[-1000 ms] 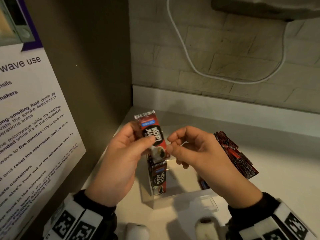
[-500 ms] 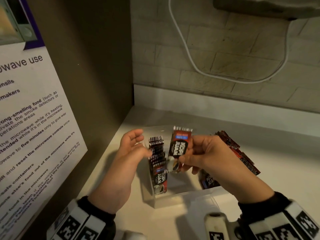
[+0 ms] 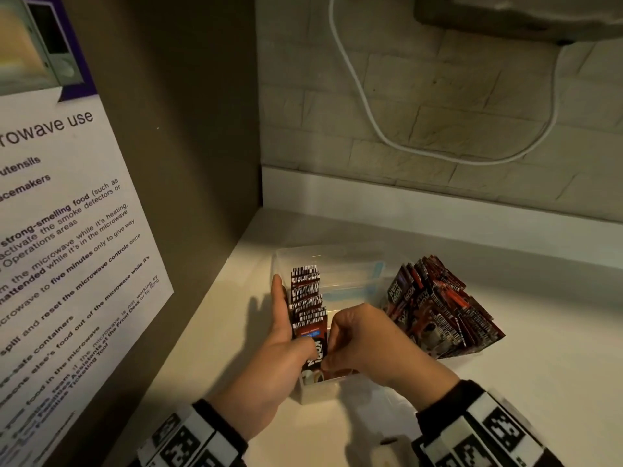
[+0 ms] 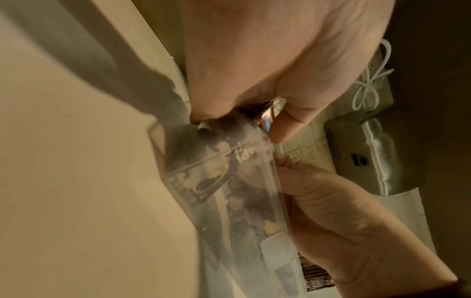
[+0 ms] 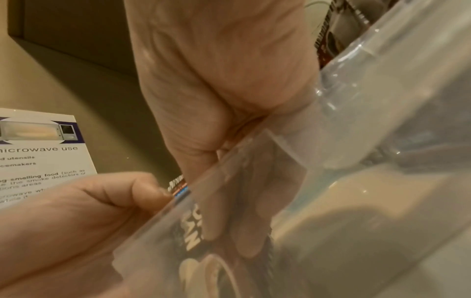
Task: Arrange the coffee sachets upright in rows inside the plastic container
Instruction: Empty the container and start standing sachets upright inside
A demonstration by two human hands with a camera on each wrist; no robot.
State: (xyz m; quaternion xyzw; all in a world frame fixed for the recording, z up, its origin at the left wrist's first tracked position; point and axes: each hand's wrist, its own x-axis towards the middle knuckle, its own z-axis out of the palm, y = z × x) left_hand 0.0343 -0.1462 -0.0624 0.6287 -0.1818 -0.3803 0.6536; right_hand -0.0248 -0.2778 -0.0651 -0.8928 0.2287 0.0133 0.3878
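Lowered since half a second back: sachet point(image 3: 317, 348) once held up above box point(image 3: 337, 261) in right hand point(image 3: 367, 345), now down inside at near end of row point(image 3: 306, 298). Left hand point(image 3: 279, 345) moved from hovering open to lying flat along left wall of box, fingers straight, thumb pressing on front sachet.

Right hand inside box, fingers curled against face of that sachet; pinching it or only pushing, cannot tell. Through clear wall in right wrist view, fingertips point(image 5: 244, 238) seen pressed against printed front.

Row of upright sachets along left side of box, barcode tops up. Rest of box bare, blue-edged. Loose pile point(image 3: 441, 308) of sachets just right of box on pale worktop point(image 3: 505, 382). Notice point(image 3: 60, 230) on panel to left, white cable point(image 3: 371, 119) on brick wall behind.

To do well, probably: push new sachet flush against row, bottom edge seated on floor of box, left hand bracing wall so row cannot topple, then release gently.
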